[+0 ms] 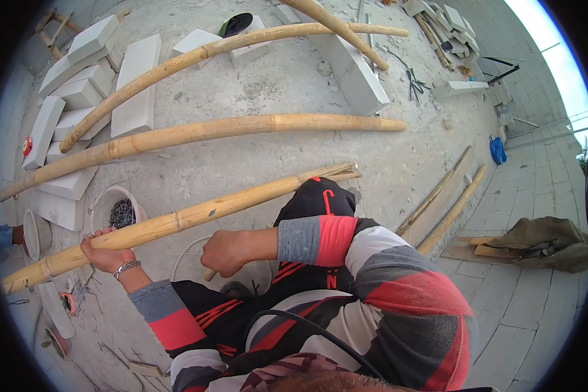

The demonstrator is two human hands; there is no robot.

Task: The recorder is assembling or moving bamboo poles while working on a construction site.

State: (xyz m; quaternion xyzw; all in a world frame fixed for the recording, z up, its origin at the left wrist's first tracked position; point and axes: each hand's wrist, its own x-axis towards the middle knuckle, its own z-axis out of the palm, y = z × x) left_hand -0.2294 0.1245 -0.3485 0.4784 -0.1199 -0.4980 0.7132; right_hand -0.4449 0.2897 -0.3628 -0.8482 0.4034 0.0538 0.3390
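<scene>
A long yellow bamboo pole (209,204), split at its far end, slants upward to the right in front of me. My left hand (103,255) cradles it from the near side, fingers wrapped round it. Just below the pole, my right hand (230,250) is closed on a short wooden handle (209,274); the rest of that object is hidden. A white bucket of metal fasteners (103,196) stands beyond my left hand.
Two bamboo poles (202,130) (193,53) lie farther off among white blocks (132,78). At right are more poles (451,211), a blue bag (497,150) and olive cloth (549,242). Another person's blue sleeve (1,238) shows at the left edge.
</scene>
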